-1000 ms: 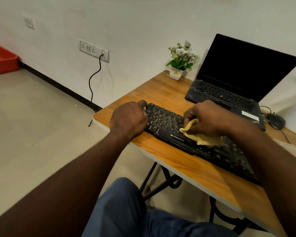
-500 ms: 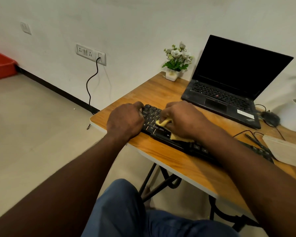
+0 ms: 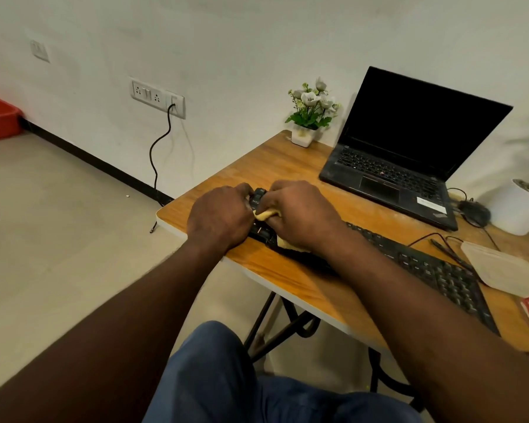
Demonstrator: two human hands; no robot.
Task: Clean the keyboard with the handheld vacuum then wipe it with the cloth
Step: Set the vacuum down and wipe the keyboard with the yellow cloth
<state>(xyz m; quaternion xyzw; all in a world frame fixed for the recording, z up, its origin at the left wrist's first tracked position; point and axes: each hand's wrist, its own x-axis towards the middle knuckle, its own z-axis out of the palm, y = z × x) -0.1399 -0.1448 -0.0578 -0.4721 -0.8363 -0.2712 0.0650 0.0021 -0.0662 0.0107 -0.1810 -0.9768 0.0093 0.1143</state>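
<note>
Now the right hand curls its fingers round a crumpled yellow cloth on the flat black keyboard, at its left end; the left hand grips that end. Hard rubbing could pop keycaps.

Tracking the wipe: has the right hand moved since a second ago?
Yes. The right hand, gripping the cloth, slid left along the keyboard to its left end.

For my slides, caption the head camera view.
Right hand wipes keyboard with yellow cloth while left hand holds its left end.
</note>
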